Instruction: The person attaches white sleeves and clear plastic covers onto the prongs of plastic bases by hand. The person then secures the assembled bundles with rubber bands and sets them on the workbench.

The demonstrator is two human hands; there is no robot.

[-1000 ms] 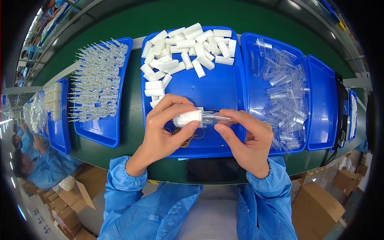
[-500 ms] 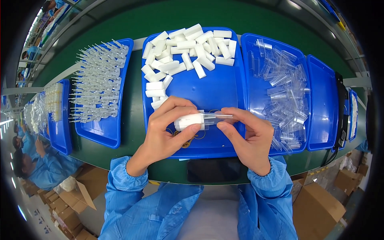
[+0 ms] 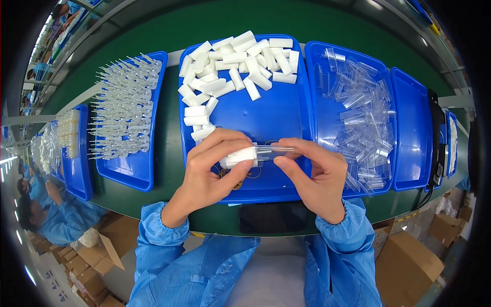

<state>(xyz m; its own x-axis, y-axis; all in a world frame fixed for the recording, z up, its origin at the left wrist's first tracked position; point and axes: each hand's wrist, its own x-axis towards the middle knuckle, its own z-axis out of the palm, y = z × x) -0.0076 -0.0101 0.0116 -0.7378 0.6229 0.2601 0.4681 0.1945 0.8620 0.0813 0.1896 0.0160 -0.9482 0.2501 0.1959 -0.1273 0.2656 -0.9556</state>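
Over the front of the middle blue tray [image 3: 261, 120], my two hands meet at one small assembly. Between the thumb and fingers of my left hand [image 3: 207, 166] is a white block-like piece [image 3: 239, 157]. A slim clear plastic sleeve [image 3: 276, 149] lies against its right end, pinched by the thumb and forefinger of my right hand [image 3: 322, 179]. Whether the sleeve goes around the white piece or only touches it, I cannot tell. Thin yellowish rubber bands [image 3: 238, 182] lie in the tray below, partly hidden by my left hand. Loose white pieces [image 3: 235, 57] are heaped at the tray's back and left.
To the right, a blue tray holds many clear sleeves [image 3: 360, 112], with another blue tray [image 3: 411, 133] beyond. A tray of white thin-tipped parts [image 3: 125, 107] stands left. A dark flat device [image 3: 273, 217] lies at the front edge. Another person [image 3: 59, 210] sits far left.
The clear sleeve and my right hand have shifted slightly left toward the white piece. The white piece appears turned a little in my left hand. Both hands keep their grip.
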